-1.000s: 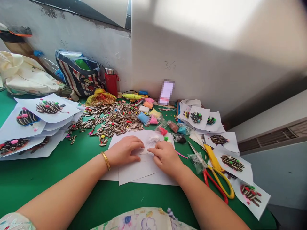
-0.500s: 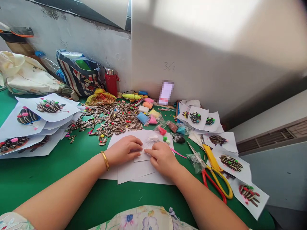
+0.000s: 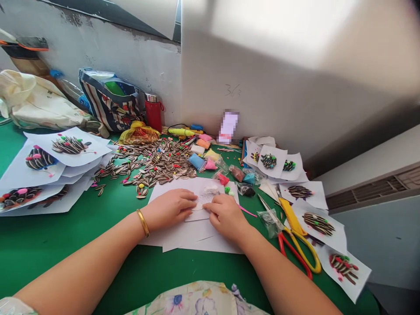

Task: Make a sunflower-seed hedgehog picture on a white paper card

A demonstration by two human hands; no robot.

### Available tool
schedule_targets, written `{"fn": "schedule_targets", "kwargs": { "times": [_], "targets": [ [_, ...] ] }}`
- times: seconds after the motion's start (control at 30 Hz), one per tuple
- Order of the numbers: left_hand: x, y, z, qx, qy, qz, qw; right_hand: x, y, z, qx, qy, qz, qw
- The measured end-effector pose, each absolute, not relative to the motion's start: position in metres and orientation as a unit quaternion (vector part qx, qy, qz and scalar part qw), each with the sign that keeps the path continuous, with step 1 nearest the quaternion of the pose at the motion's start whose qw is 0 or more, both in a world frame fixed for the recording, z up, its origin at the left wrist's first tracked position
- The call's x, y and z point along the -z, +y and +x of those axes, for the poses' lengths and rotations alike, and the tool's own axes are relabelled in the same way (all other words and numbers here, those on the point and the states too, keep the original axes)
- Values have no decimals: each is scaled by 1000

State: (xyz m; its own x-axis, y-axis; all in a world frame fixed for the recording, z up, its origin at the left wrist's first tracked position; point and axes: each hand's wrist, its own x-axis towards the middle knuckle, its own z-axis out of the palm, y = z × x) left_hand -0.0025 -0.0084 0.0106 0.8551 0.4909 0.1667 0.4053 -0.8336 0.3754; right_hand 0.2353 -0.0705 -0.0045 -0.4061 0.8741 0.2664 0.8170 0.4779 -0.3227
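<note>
My left hand (image 3: 173,205) lies on a small white sheet of paper (image 3: 197,218), its fingers stretched toward the middle. My right hand (image 3: 226,214) rests at the sheet's right side, with the index finger reaching out and the thumb a little apart below it. Between the fingertips is a pale, flat speckled patch (image 3: 205,197), its material too unclear to name. Just beyond it sits a crumpled clear wrapper (image 3: 210,190). Larger white sheets (image 3: 183,238) lie underneath. Beside my right hand are green pompoms (image 3: 229,191) and a pink tool (image 3: 247,211).
Sunflower seeds (image 3: 164,162) are heaped beyond my left hand, near bagged coloured clay (image 3: 197,162). Sheets with seed-covered figures lie in a left stack (image 3: 82,159) and on the right (image 3: 323,223). Open scissors (image 3: 297,245) and a yellow cutter (image 3: 290,216) lie right.
My right hand's fingertips have shifted slightly to the right, away from my left hand. My left hand stays nearly in place. The whole view has shifted slightly.
</note>
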Motion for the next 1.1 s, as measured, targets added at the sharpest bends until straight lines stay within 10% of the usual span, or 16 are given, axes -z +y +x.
{"fn": "schedule_targets", "kwargs": {
  "times": [1.1],
  "targets": [
    [-22,-16,0,-95,260,944,179,6,-71,234,-78,-828,-521,192]
  ]
}}
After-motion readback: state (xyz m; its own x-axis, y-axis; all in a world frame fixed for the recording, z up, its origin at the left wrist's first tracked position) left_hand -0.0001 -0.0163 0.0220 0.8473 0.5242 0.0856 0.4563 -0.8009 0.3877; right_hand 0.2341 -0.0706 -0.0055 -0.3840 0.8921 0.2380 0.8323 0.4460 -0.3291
